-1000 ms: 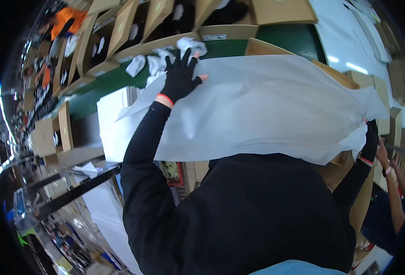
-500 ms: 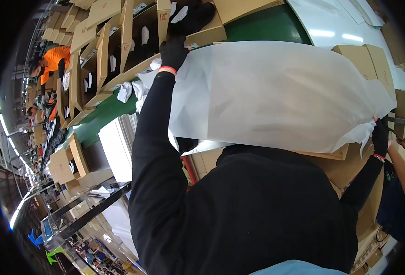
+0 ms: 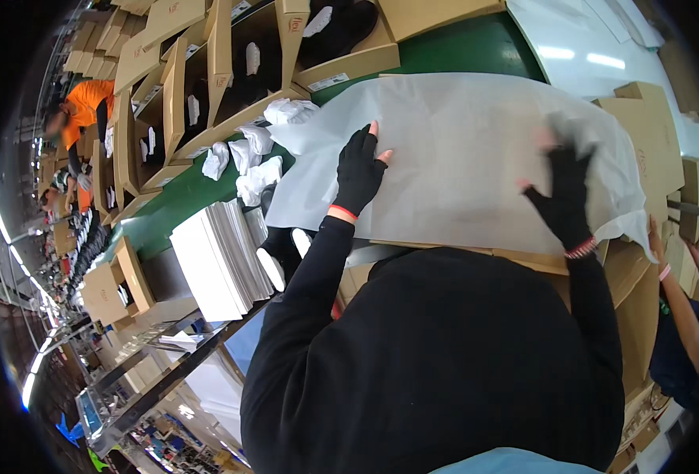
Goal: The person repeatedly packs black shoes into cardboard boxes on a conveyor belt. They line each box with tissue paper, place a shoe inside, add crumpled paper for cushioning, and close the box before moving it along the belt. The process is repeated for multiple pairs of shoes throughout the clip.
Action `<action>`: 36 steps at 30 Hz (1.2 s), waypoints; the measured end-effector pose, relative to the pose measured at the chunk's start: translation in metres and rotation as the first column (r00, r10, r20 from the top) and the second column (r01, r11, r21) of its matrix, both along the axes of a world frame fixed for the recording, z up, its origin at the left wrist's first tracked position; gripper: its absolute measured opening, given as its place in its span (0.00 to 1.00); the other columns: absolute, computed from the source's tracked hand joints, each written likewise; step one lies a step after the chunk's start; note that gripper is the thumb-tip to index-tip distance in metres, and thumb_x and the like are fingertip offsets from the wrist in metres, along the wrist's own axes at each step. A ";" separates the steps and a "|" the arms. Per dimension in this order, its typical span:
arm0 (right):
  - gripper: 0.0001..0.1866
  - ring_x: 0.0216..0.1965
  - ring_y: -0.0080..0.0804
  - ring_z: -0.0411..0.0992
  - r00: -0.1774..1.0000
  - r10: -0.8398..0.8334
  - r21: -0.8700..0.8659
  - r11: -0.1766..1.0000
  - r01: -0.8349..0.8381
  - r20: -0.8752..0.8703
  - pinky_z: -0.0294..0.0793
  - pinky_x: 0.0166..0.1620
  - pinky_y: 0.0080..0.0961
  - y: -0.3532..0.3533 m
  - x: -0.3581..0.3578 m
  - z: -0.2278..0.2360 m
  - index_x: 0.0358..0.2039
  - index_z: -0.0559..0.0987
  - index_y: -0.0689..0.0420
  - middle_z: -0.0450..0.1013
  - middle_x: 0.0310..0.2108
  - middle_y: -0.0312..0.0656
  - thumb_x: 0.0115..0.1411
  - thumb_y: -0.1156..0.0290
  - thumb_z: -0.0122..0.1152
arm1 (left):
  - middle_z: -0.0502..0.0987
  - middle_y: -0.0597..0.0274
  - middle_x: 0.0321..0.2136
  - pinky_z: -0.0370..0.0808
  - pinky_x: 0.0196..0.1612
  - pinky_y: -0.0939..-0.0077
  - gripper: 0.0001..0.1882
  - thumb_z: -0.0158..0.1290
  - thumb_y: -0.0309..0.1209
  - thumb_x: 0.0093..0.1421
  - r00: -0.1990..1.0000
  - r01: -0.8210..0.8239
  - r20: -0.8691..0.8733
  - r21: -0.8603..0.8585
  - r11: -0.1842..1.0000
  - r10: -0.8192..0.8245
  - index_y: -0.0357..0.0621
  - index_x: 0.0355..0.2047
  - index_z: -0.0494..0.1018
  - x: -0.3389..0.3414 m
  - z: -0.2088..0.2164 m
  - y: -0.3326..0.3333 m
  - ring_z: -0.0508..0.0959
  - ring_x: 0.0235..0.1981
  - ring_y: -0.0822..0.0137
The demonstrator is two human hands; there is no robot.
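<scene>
A wide, thin white paper sheet (image 3: pixel 460 166) lies spread over the work surface in front of me, its right end drooping and creased. My left hand (image 3: pixel 359 167), in a black fingerless glove, rests on the left part of the sheet with its fingers stretched and thumb apart. Over the right part is my right hand (image 3: pixel 564 189), gloved alike, its fingers spread and smeared by motion; whether it touches the paper I cannot tell. Cardboard (image 3: pixel 515 257) shows below the near edge of the sheet. Left of my left forearm are black shoes (image 3: pixel 282 251) with white soles.
Crumpled white paper wads (image 3: pixel 258 180) lie on the green table (image 3: pixel 187 197), beyond a stack of white sheets (image 3: pixel 211 257). Open shoe boxes (image 3: pixel 325 71) with black shoes line the far left. Another person's arm (image 3: pixel 685 316) reaches in at right; an orange-shirted person (image 3: pixel 88 103) stands far left.
Both hands have let go of the sheet's ends and moved inward over it. My left hand came nearer and rightward, my right hand leftward. The sheet lies lower, uncovering the paper wads and shoes.
</scene>
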State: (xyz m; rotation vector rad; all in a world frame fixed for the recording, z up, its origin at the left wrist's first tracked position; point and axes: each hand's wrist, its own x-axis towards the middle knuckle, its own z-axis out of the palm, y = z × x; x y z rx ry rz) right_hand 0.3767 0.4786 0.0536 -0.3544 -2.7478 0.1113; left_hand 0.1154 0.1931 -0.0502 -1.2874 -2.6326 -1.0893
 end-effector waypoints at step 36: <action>0.75 0.70 0.57 0.36 0.611 0.176 -0.084 0.981 -0.175 0.772 0.36 0.63 0.69 0.009 -0.121 -0.152 0.69 0.41 0.60 0.37 0.69 0.57 0.30 0.34 0.72 | 0.74 0.52 0.45 0.74 0.38 0.61 0.34 0.55 0.32 0.58 0.937 0.105 0.336 -0.022 0.994 -0.092 0.43 0.63 0.57 0.082 0.002 -0.020 0.76 0.38 0.53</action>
